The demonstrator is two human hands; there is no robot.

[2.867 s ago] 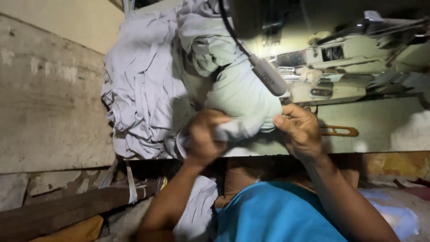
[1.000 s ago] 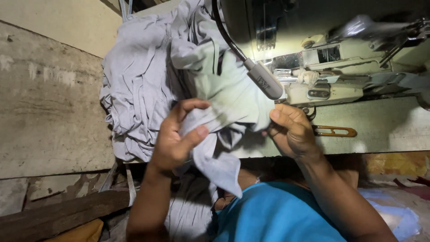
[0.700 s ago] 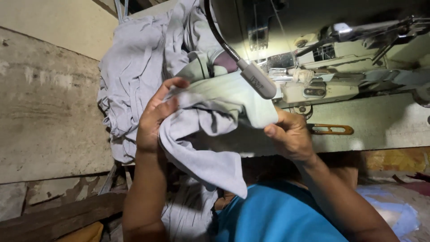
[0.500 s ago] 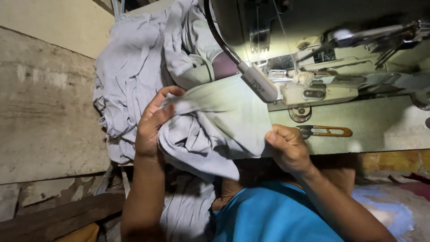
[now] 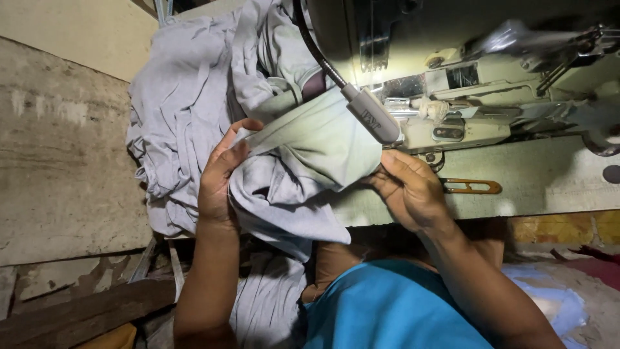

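Note:
My left hand (image 5: 219, 174) grips the left edge of a grey cloth piece (image 5: 303, 168), its fingers curled over the fold. On the right, my right hand (image 5: 407, 187) pinches the same piece close to the sewing machine (image 5: 465, 97). The cloth is bunched between both hands and hangs over the table's front edge toward my lap. A grey lamp head on a flexible neck (image 5: 371, 116) lies across the top of the cloth. The needle area is hidden behind the lamp and cloth.
A heap of grey fabric (image 5: 187, 110) covers the left part of the table and spills off its edge. Small orange-handled snips (image 5: 468, 187) lie on the pale table (image 5: 549, 181) right of my right hand. A concrete wall stands at left.
My left hand has lifted the cloth edge from low at the table front up and leftward. My right hand moved slightly toward the machine, staying on the cloth.

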